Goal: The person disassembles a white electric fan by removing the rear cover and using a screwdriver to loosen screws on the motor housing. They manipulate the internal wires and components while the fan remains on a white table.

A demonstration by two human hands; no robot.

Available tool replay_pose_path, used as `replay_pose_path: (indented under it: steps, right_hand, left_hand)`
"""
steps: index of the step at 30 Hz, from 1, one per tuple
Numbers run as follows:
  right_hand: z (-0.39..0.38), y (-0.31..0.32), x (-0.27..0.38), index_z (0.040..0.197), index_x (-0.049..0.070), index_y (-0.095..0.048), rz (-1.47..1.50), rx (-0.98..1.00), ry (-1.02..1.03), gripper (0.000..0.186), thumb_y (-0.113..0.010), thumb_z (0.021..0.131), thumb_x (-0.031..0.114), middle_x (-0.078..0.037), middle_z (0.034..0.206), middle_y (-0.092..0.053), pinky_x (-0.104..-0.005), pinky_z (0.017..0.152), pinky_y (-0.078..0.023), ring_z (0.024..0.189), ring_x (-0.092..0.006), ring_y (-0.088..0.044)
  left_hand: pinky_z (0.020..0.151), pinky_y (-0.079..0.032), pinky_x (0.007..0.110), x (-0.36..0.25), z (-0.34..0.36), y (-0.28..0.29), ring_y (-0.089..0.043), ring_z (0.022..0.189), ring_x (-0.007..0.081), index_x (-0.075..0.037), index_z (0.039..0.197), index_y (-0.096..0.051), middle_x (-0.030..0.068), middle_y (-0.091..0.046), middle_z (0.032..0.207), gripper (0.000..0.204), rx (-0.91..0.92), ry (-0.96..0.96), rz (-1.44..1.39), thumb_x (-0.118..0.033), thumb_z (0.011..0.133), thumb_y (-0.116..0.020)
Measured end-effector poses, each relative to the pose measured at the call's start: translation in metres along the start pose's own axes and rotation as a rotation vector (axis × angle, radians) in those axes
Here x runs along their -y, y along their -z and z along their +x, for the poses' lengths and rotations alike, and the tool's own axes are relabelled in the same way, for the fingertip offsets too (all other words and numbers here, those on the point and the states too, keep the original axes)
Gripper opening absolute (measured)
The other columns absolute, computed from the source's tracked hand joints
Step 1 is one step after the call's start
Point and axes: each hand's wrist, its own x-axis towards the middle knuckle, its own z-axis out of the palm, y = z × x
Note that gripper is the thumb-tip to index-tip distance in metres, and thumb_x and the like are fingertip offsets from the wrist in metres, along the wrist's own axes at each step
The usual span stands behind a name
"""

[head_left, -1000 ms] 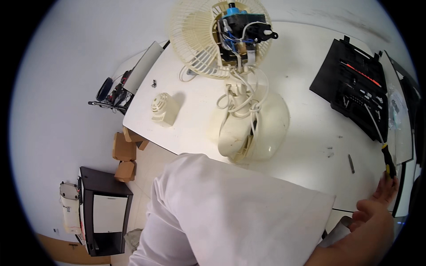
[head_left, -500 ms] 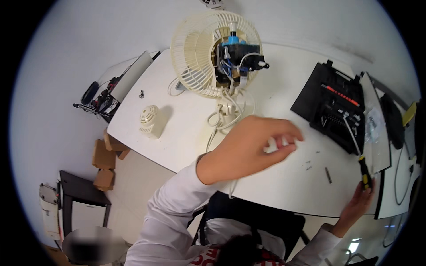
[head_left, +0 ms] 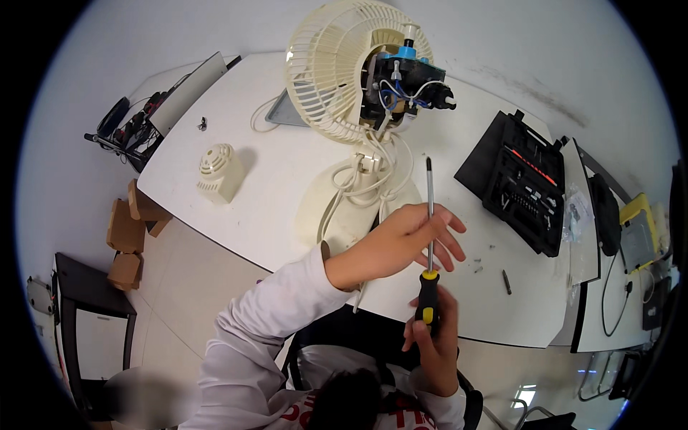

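Observation:
My left hand reaches across the white table with its fingers round the metal shaft of a black-and-yellow screwdriver, which points up toward the fan. My right hand grips that screwdriver's handle near the table's front edge. Beyond them stands a cream desk fan: its grille is at the top, with the motor exposed, and coiled white cords hang over its base. A loose cream housing rests to the left. A small bit and tiny screws lie to my right.
An open black toolbox is at the right rear, beside a side table with cables and a yellow item. A grey tray is behind the fan. Cardboard boxes and a dark cabinet stand at the left.
The screwdriver has come from the toolbox side to the middle front in my right hand. My left hand has moved onto its shaft.

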Motion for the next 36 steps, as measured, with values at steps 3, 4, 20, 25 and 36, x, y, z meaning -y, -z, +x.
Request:
replay_pose_path:
  steps: [3, 4, 20, 25, 36]
  right_hand:
    - [0.008, -0.002, -0.005, 0.129, -0.003, -0.035, -0.148, 0.076, -0.011, 0.039, -0.049, 0.096, 0.011, -0.006, 0.09, -0.055, -0.0198, 0.053, -0.042, 0.061, -0.007, -0.048]
    - [0.011, -0.002, -0.006, 0.128, -0.004, -0.036, -0.178, 0.061, 0.008, 0.038, -0.048, 0.096, 0.012, -0.005, 0.085, -0.055, -0.0189, 0.052, -0.04, 0.058, -0.0056, -0.046]
    - [0.035, -0.015, -0.007, 0.123, -0.007, -0.042, -0.416, -0.097, 0.185, 0.04, -0.05, 0.097, 0.023, -0.008, 0.075, -0.058, -0.0263, 0.057, -0.044, 0.06, -0.0127, -0.053]
    - [0.041, -0.021, -0.003, 0.123, -0.007, -0.042, -0.442, -0.111, 0.201, 0.041, -0.05, 0.097, 0.023, -0.009, 0.074, -0.059, -0.0263, 0.057, -0.044, 0.06, -0.0132, -0.054]
    - [0.063, -0.031, 0.001, 0.123, -0.006, -0.043, -0.41, -0.133, 0.211, 0.039, -0.051, 0.096, 0.021, -0.009, 0.072, -0.058, -0.0266, 0.054, -0.042, 0.056, -0.013, -0.052]
  left_hand:
    - [0.059, -0.048, 0.028, -0.003, -0.01, 0.005, -0.064, 0.068, 0.0168, 0.001, 0.094, -0.061, 0.0099, -0.066, 0.078, 0.035, -0.227, -0.157, 0.551, -0.031, 0.098, -0.047]
    - [0.058, -0.047, 0.029, -0.015, -0.015, 0.008, -0.062, 0.066, 0.0153, 0.0, 0.092, -0.062, 0.0089, -0.065, 0.075, 0.032, -0.341, -0.159, 0.878, -0.03, 0.097, -0.049]
    - [0.084, -0.047, 0.027, 0.029, 0.002, 0.092, -0.059, 0.097, 0.0137, 0.005, 0.118, -0.054, 0.0087, -0.064, 0.103, 0.055, -0.477, -0.36, 0.132, -0.022, 0.077, -0.079]
    - [0.079, -0.047, 0.023, 0.037, 0.007, 0.093, -0.058, 0.087, 0.0092, 0.003, 0.116, -0.056, 0.0043, -0.065, 0.097, 0.042, -0.495, -0.375, 0.155, -0.015, 0.082, -0.074]
    - [0.071, -0.046, 0.022, 0.028, 0.018, 0.088, -0.055, 0.077, 0.0071, 0.003, 0.106, -0.058, 0.0045, -0.065, 0.087, 0.032, -0.589, -0.38, 0.204, -0.015, 0.083, -0.073]
